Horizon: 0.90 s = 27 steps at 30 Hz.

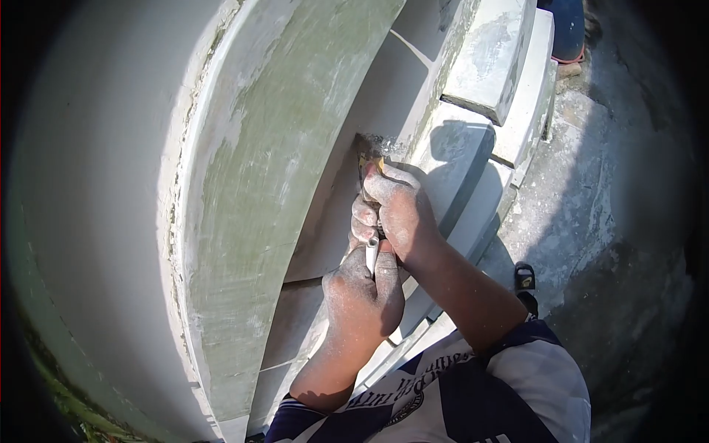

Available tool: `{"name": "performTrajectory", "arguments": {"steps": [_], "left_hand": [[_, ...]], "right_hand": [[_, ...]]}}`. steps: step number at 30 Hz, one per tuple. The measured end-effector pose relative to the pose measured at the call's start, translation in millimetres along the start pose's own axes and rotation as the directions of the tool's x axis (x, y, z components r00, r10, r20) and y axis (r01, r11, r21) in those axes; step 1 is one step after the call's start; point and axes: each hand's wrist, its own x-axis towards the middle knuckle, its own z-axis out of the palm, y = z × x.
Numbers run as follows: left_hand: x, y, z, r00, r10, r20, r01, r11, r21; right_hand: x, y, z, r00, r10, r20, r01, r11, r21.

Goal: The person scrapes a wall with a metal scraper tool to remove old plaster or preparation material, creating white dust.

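Note:
My right hand (405, 207), coated in pale dust, is closed around the front of a slim hand tool (362, 166) with a dark, flat end and a bit of yellow showing. Its end meets the grey slab (388, 81) between the green-grey wall band and the blocks, at a rough dark patch (380, 142). Just below, my left hand (363, 284) is closed too, equally dusty. A short white tube-like end (371, 255) sticks out between its thumb and fingers. Fingers hide most of the tool, so its exact kind I cannot tell.
The curved green-grey band (266, 148) borders the slab on the left, beside a pale wall (111, 184). Stepped pale blocks (491, 52) rise along the right. Concrete ground (569, 170) lies beyond, with my sandalled foot (525, 277) and a dark blue container (567, 29).

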Motion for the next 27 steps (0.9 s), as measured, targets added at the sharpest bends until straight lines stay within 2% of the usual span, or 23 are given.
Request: {"name": "performTrajectory", "arguments": {"steps": [4,5,8,9,12,13,14,16,19,20,22,25,27], "left_hand": [[-7.7,2.7,-6.9,0.999,0.033,-0.013,-0.033,0.999,0.003],[-9.3,4.5,-6.8,0.987,0.155,-0.040,-0.155,0.988,-0.014],[16.0,2.3,1.8,0.999,0.033,-0.002,-0.033,0.999,0.021],[25.4,15.2,0.4,0.999,0.037,0.019,-0.038,0.998,0.053],[16.6,18.5,1.0,0.997,0.076,0.023,-0.076,0.997,-0.001],[5.9,15.4,1.0,0.999,0.029,0.035,-0.030,0.999,0.016],[-0.8,15.4,1.2,0.996,0.087,0.018,-0.087,0.996,0.014],[-8.2,1.5,1.2,0.999,0.035,0.018,-0.036,0.998,0.052],[-8.3,3.3,-0.5,0.998,0.024,-0.057,-0.025,0.999,-0.027],[-6.9,5.3,-3.2,0.998,0.037,-0.045,-0.036,0.999,0.015],[-8.9,10.8,-12.1,0.999,0.042,-0.019,-0.040,0.994,0.103],[-10.2,11.0,-13.8,1.000,-0.007,-0.009,0.007,0.995,0.100],[-11.6,3.4,-11.6,1.000,0.015,-0.006,-0.015,0.992,0.122]], "right_hand": [[-6.9,15.0,-4.7,0.998,0.015,0.059,-0.016,1.000,0.015],[-11.1,15.9,-2.6,0.995,0.048,0.091,-0.049,0.999,-0.001],[6.4,-3.0,-1.5,1.000,0.007,-0.018,-0.007,1.000,0.027],[10.6,-11.0,-1.3,0.999,-0.047,-0.025,0.049,0.997,0.062],[3.0,-11.9,-5.7,0.997,-0.060,0.043,0.060,0.998,0.004],[2.3,-2.4,-11.5,0.998,-0.055,0.036,0.057,0.997,-0.058],[-0.7,4.1,-15.2,0.998,0.010,0.064,-0.011,1.000,0.015],[-3.8,7.9,-16.3,0.998,0.038,0.053,-0.039,0.999,0.004],[-5.9,20.0,-15.6,0.997,-0.028,0.069,0.026,0.999,0.039],[-7.9,23.5,-13.0,0.996,-0.049,0.071,0.045,0.997,0.059],[-14.3,24.1,-16.1,0.991,0.028,0.129,-0.038,0.996,0.080],[-12.4,29.7,-24.6,0.977,0.034,0.212,-0.066,0.987,0.148],[-13.6,27.6,-22.9,0.981,0.035,0.189,-0.052,0.995,0.088]]}}
